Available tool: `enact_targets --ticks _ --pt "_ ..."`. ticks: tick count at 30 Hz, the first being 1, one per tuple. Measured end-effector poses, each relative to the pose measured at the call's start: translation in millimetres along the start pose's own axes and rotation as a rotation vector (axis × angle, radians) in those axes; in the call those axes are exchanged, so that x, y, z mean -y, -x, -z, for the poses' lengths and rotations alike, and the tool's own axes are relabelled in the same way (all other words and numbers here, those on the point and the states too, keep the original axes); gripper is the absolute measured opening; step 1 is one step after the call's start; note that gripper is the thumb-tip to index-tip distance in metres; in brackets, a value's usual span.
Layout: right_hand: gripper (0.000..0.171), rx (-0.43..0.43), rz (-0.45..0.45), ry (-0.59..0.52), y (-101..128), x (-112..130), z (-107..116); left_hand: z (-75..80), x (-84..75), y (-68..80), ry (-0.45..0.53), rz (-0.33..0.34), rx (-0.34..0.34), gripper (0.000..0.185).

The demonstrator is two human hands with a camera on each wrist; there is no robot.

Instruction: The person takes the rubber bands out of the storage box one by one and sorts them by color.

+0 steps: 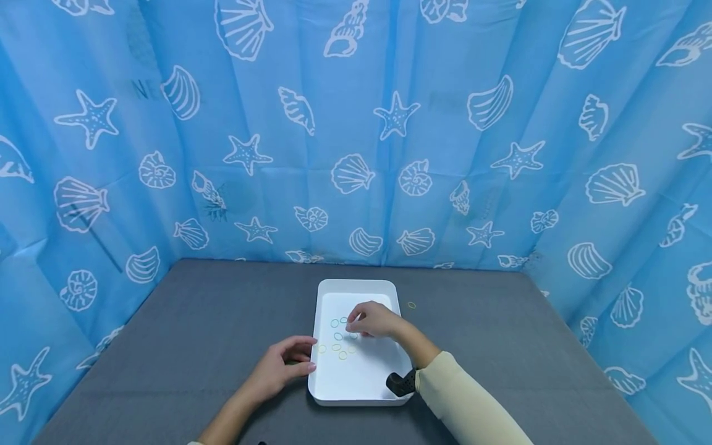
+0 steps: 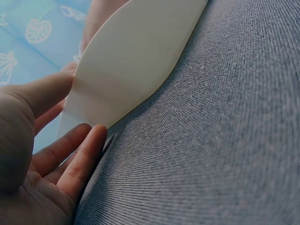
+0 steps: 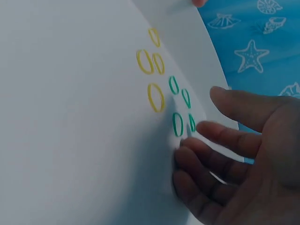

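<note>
Two hands work at a white tray [image 1: 384, 292] that lies on the grey tabletop [image 1: 183, 327], in front of a blue curtain [image 1: 356, 123] printed with shells and starfish. Inside the tray, small rubber bands lie loose in two clusters: green bands [image 3: 178, 124] toward the far side and yellow bands [image 3: 156, 97] nearer the left rim. In the head view they are tiny and their count is hard to read; the right wrist view shows four of each, and some green ones may lie hidden behind the fingers.

The right hand [image 1: 374, 319] hovers low over the green bands with its fingers [image 3: 220, 136] loosely bent and spread; the tips sit just beside the green bands, and whether any of them touches or pinches a band cannot be told. The left hand [image 1: 278, 369] rests at the tray's left rim, fingers relaxed and nearly straight, the thumb lying against the tray's outer wall. The left wrist view shows only that wall, the tabletop and part of the palm; the inside of the tray is hidden there.

One more yellow band [image 1: 411, 305] lies alone on the tabletop, just right of the tray's far corner. A dark strap-mounted device [image 1: 402, 383] on the right wrist covers the tray's near right corner.
</note>
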State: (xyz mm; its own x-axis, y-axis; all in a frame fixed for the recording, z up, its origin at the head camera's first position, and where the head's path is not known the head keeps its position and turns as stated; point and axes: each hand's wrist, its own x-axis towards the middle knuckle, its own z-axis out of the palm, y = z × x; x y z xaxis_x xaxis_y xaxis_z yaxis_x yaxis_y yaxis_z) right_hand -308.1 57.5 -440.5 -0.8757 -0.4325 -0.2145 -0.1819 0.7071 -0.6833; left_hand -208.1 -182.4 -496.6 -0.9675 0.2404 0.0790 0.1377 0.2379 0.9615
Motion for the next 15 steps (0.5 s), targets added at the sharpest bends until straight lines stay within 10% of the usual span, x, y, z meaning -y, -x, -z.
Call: enact_targets --ticks 15 --pt "0.012 0.097 0.104 0.126 -10.4 -12.7 2.9 -0.8 -0.4 0.2 0.006 -0.002 -0.002 0.047"
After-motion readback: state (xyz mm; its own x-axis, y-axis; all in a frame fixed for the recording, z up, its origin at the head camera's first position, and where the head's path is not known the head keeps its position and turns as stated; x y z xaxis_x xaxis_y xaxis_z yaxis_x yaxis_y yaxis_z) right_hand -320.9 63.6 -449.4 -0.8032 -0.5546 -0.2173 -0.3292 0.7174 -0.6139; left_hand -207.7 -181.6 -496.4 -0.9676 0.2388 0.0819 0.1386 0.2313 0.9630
